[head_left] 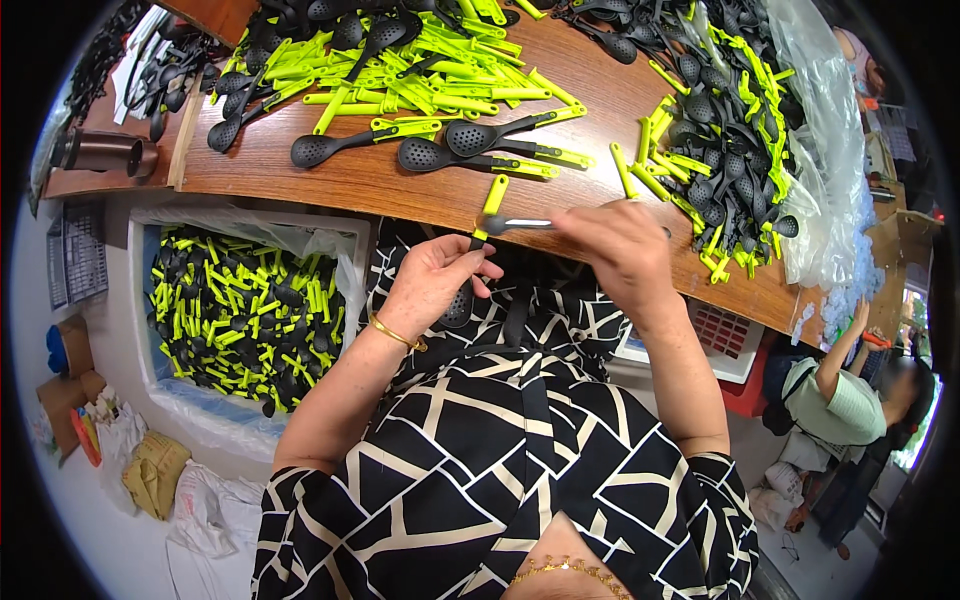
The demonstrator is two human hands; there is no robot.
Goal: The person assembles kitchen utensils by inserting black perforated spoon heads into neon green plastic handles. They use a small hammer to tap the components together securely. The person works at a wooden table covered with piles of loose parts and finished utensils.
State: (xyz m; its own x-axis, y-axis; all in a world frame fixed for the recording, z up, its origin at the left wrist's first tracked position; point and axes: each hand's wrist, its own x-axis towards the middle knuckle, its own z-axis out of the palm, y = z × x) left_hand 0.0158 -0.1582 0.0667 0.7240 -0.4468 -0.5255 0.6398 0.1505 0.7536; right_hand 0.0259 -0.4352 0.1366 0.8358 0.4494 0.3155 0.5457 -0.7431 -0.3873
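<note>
Gripping a blk/green slotted spoon (496,195) btwn thumb & fingers, the L hand (432,278) is closed; perforated bowl hangs below the fingers, green end points up at the front edge of the worktop (350,186). R hand (628,255) also closed, on a small tool (525,223) w/ shiny shaft & dark head; head overlaps the spoon's handle in view, can't tell if touching. Gold bangle (400,334) on L wrist. Down to the L, a white-rimmed tub (137,300) lined w/ clear plastic, full of blk/green spoons (245,320). On the wood, just past the held spoon, three more spoons (425,155) lie flat, bowls L; near R, a loose green handle (622,170). Behind: big heap of green handles (440,80), blk utensils mixed in. Far R side: 2nd heap, blk spoons + green handles (725,160), next to a clear plastic bag (820,170). Far L: brown metallic cylinder (105,152) on its side. Off R, well apart, a co-worker (835,400), pale green top, arm raised.
</note>
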